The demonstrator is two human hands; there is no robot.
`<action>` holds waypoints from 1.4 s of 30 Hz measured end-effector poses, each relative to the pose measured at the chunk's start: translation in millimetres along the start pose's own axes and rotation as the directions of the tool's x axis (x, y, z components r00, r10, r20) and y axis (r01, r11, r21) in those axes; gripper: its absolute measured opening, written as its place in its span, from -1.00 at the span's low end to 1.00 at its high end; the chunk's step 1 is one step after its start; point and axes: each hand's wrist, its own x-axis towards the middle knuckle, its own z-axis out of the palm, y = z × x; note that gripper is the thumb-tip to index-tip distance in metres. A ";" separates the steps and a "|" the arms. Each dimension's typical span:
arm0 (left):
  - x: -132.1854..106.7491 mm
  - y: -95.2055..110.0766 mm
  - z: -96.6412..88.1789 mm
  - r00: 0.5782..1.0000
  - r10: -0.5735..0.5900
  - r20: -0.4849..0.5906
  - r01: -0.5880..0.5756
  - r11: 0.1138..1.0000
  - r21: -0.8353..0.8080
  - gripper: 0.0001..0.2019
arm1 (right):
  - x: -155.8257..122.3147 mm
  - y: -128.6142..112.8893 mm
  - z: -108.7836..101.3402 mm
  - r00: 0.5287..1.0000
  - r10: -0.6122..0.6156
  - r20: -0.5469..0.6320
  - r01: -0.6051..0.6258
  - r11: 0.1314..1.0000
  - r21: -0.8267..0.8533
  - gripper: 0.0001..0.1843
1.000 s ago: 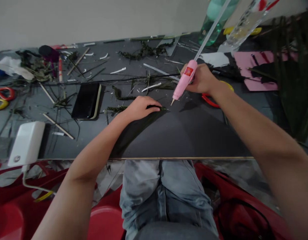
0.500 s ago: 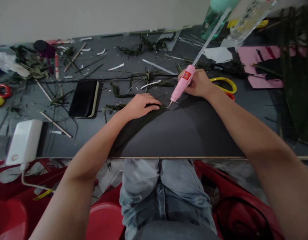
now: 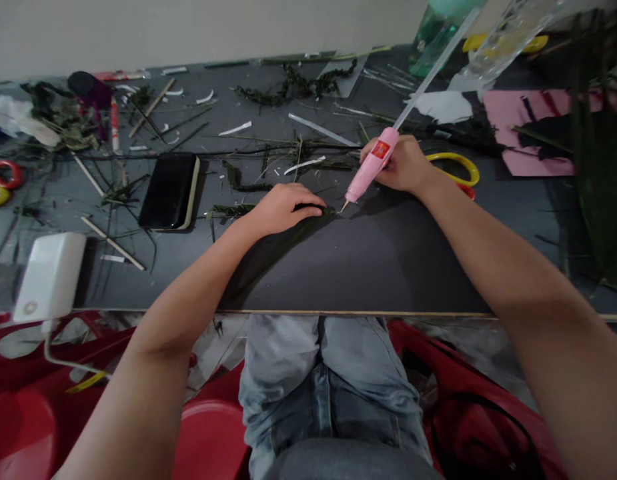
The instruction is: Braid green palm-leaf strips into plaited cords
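My right hand [image 3: 403, 165] is closed round a pink glue gun [image 3: 371, 167] with a long clear glue stick [image 3: 433, 63] sticking out of its back. The gun's nozzle points down-left and touches the dark sheet [image 3: 358, 260] just right of my left fingertips. My left hand [image 3: 283, 207] lies palm down with its fingers curled, pressing a dark green leaf strip [image 3: 228, 212] onto the sheet's far edge.
A black phone [image 3: 169, 191] lies left of my left hand, a white power adapter [image 3: 49, 277] at the table's near left edge. Yellow-and-red scissors [image 3: 458, 175] sit behind my right wrist. Pink paper [image 3: 528, 133], green bottle [image 3: 433, 30], leaf scraps and sticks clutter the back.
The glue gun's nozzle came down and left to the sheet beside my left fingertips. My left hand stayed pressed on the leaf strip.
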 end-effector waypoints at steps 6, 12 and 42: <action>0.1 0.7 -0.1 1.000 -0.009 -0.002 0.009 1.000 -0.002 -0.73 | 1.4 -8.3 -2.2 1.000 0.001 -0.010 -0.001 1.000 -0.004 -0.73; 0.0 0.9 -0.6 1.000 -0.011 -0.003 0.011 1.000 -0.019 -0.72 | 1.3 -9.4 -3.0 1.000 0.013 -0.006 -0.013 1.000 0.003 -0.73; -1.5 -0.5 -2.9 0.998 -0.038 -0.055 0.031 0.992 -0.122 -0.75 | 5.5 -6.5 1.4 0.989 0.076 -0.128 -0.067 0.995 0.072 -0.68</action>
